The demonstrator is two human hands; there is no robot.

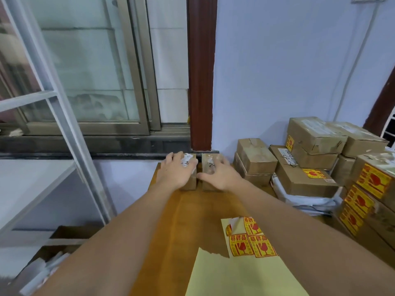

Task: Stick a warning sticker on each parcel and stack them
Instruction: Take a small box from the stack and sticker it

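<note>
Two small cardboard parcels stand side by side at the far end of a wooden table point(188, 221), just above the centre of the frame, each under one of a person's outstretched hands. The left hand point(176, 169) lies over the left parcel point(190, 182) with its fingers draped across the top and a scrap of crumpled white paper point(187, 160) at the fingertips; the right hand point(220, 173) curls over the right parcel point(208, 165), its thumb reaching into the narrow gap between the two boxes. The hands sit close together but apart, each gripping its own box, a hold that looks meant to draw both parcels toward the body, where the stickers lie. Neither box shows a yellow label on the faces in view.

Lower right of centre, a pale yellow backing sheet point(241, 278) carries the remaining red-and-yellow warning stickers point(251, 240), one corner already peeled up, placed within easy reach of the working spot.

At the right edge of the frame a stack of labelled parcels point(367, 195) shows stickers facing outward, likely the finished pile. Between that stack and the hands sit more brown boxes point(256, 161), some stickered, some not visibly so. A glass window point(89, 67) fills the upper left, with a white metal shelf frame point(64, 116) before it.
</note>
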